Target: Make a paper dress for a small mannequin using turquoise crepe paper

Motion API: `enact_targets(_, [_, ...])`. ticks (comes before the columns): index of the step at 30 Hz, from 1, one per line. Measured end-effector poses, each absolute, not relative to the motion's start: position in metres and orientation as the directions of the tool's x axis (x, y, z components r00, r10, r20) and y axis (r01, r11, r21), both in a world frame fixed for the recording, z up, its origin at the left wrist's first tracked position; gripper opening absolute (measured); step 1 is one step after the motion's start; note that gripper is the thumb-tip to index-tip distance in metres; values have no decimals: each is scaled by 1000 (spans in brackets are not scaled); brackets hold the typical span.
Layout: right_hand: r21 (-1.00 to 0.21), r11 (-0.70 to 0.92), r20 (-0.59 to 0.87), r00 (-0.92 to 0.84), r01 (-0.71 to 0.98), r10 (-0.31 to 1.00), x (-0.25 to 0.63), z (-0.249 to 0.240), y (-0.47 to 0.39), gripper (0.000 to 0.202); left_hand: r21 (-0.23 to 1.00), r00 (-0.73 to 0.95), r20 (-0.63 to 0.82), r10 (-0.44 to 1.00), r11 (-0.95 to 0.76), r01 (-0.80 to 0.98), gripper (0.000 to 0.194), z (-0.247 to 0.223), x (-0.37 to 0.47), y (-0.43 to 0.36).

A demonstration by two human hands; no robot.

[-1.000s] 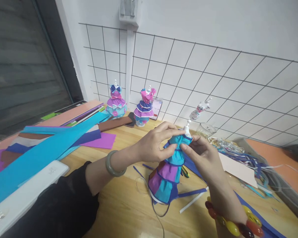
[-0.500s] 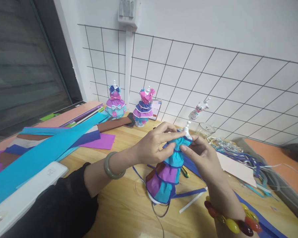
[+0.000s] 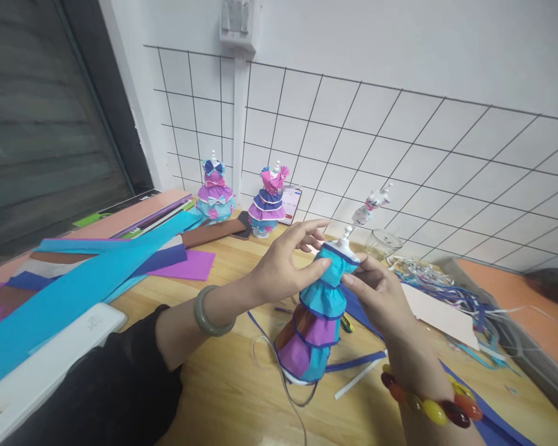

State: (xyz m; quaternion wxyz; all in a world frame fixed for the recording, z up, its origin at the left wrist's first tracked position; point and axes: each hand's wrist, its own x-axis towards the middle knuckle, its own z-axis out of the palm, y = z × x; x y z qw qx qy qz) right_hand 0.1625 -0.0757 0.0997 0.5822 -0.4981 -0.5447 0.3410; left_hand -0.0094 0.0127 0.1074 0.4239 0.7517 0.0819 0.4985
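A small white mannequin (image 3: pixel 343 246) wears a tiered paper dress (image 3: pixel 323 300) in turquoise, purple and brown, edged in dark blue. It stands tilted on the wooden table in front of me. My right hand (image 3: pixel 376 291) pinches the upper side of the dress, its thumb on the front and fingers partly hidden behind. My left hand (image 3: pixel 291 260) is at the bodice's other side; the thumb tip rests on the turquoise fabric while the remaining fingers spread apart behind it. Near the hem lie a dark blue strip (image 3: pixel 356 361) and a white strip (image 3: pixel 360 375).
Two finished-looking dressed mannequins (image 3: pixel 214 192) (image 3: pixel 266 201) stand at the back by a propped phone (image 3: pixel 291 204). Coloured paper sheets (image 3: pixel 97 279) and a white device (image 3: pixel 97 319) lie left. A glass jar (image 3: pixel 384 244), tangled ribbons (image 3: pixel 428 272), a cutter (image 3: pixel 347 324) and a grey tray (image 3: pixel 530 365) are rightward.
My left index finger has lifted off the mannequin's shoulder, and the left fingers have opened. The dress has turned slightly, showing more brown. My right hand keeps its pinch.
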Motion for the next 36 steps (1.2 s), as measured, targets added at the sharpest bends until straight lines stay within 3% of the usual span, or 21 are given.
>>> enact_targets(3, [-948,280,303,152,153,941,163,99,-76,23,824,540,566,623,-444,-352,63,110,-8,15])
enact_targets(8, [-935,289,321,149,204,935,165,97,-75,28,903,657,425,623,-237,-359,78,118,-13,21])
enact_targets(14, [-935,293,320,120,199,940,160,99,-75,31,912,680,410,608,-280,-300,72,118,-18,29])
enact_targets(21, [-861,299,456,363,411,813,148,110,-83,15,929,748,369,551,-206,-306,57,123,-19,29])
enact_targets(28, [-687,278,598,304,671,742,133,115,-96,13,935,755,354,552,-186,-302,42,129,-22,23])
enact_targets(36, [-691,266,589,311,672,746,125,117,-98,12,935,730,354,585,-200,-293,35,127,-21,18])
